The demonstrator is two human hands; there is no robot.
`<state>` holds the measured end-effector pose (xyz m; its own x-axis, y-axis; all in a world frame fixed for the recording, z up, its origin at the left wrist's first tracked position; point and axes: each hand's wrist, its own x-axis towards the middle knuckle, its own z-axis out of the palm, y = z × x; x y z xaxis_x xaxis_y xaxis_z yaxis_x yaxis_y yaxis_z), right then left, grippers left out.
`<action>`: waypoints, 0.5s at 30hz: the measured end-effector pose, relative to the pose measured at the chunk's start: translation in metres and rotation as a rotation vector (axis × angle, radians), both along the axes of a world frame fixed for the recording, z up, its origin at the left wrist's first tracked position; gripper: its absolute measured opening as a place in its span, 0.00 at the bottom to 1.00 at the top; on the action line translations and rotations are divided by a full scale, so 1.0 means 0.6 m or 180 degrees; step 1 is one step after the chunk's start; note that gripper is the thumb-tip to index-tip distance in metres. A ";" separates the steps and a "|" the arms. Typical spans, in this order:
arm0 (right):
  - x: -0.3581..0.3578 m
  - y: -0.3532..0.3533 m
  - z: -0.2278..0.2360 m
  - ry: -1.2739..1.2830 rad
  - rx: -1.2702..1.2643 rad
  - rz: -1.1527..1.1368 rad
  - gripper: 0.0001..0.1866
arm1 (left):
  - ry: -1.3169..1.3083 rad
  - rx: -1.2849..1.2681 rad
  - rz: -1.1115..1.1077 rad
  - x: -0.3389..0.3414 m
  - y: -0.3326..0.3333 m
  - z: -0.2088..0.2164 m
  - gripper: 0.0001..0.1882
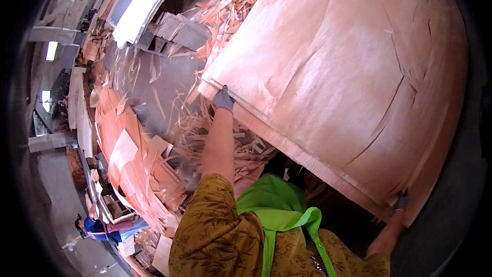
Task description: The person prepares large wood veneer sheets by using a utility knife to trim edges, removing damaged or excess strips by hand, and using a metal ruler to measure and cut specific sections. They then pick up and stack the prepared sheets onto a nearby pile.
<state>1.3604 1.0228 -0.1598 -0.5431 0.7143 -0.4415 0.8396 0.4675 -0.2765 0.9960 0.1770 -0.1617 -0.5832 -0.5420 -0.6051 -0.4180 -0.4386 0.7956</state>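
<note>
Spreading beyond left grip (224, 98) and right grip (402, 202), the veneer sheet (333, 82) has its edge pinched in both.

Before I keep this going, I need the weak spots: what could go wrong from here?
The top sheet could tear further along its long split if the left hand and right hand pull unevenly at its edge.
Loose wood strips litter the floor nearby, so a step might slip or snag.
</note>
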 end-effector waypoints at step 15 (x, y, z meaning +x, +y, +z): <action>0.119 0.000 -0.036 -0.0116 0.0626 0.1092 0.31 | -0.0069 -0.0731 0.0482 -0.078 -0.096 -0.014 0.20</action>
<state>1.4317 1.0226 -0.1812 -0.7514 0.5669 -0.3377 0.6330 0.7638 -0.1264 0.9490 0.1195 -0.1704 -0.4734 -0.7464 -0.4677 -0.3795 -0.3064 0.8730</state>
